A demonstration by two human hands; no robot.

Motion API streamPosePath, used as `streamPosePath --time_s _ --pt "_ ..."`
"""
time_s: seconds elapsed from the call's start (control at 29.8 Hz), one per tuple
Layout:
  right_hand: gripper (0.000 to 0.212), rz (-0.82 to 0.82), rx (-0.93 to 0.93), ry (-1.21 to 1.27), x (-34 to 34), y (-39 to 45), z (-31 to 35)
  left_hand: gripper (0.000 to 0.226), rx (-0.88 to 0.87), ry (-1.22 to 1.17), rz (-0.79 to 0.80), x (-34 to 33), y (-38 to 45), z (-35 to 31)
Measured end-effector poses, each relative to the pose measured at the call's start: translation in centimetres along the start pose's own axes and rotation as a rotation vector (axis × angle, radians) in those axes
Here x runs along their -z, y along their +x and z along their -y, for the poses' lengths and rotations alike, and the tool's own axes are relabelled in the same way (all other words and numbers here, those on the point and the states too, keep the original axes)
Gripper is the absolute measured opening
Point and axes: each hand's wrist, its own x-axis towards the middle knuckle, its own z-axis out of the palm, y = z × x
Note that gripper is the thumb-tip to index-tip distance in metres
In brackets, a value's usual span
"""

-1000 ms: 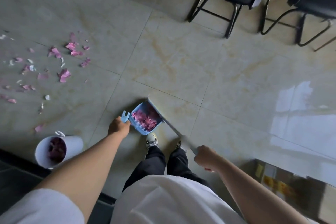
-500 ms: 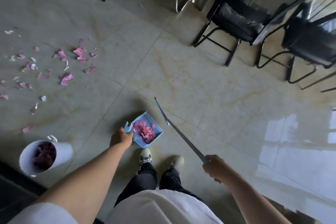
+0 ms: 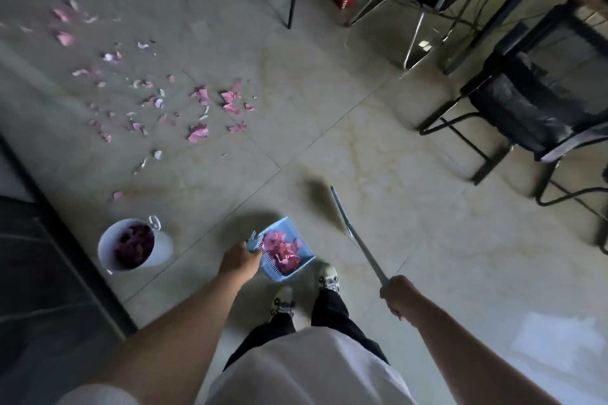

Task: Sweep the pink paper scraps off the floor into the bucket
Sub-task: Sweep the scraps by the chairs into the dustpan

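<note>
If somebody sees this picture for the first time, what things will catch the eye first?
First the pink paper scraps scattered over the floor tiles at upper left. Then the blue dustpan, full of pink scraps, held by the left hand near the feet, with the white bucket to its left. The right hand holds a broom handle.

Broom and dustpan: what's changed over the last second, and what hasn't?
The broom has swung up and away from the dustpan; its blurred head now hangs over bare tile. The camera tilted up, showing more chairs. Unchanged: the left hand holds the loaded dustpan, the right hand grips the broom handle, the bucket holds scraps, and loose pink scraps lie on the floor.
</note>
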Motion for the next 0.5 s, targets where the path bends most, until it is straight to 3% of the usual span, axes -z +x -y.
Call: streamPosePath --time_s 0.2,0.3,0.4,0.5 --pt "0.035 0.148 0.166 -0.383 -0.4 -0.1 2.6 0.031 0.073 -0.010 -0.018 -0.6 -0.2 1.6" --pt "0.035 0.095 0.295 -0.702 -1.0 -0.5 3.3 0.035 0.145 -0.021 -0.026 -1.6 -0.2 1.3" --pt "0.033 0.106 0.353 -0.792 -0.7 -1.0 4.4 0.037 0.177 -0.037 -0.056 -2.0 -0.2 0.4" --pt "0.033 0.168 0.356 -0.676 1.2 -0.3 6.0 0.036 0.201 -0.056 -0.075 -2.0 0.3 -0.5"
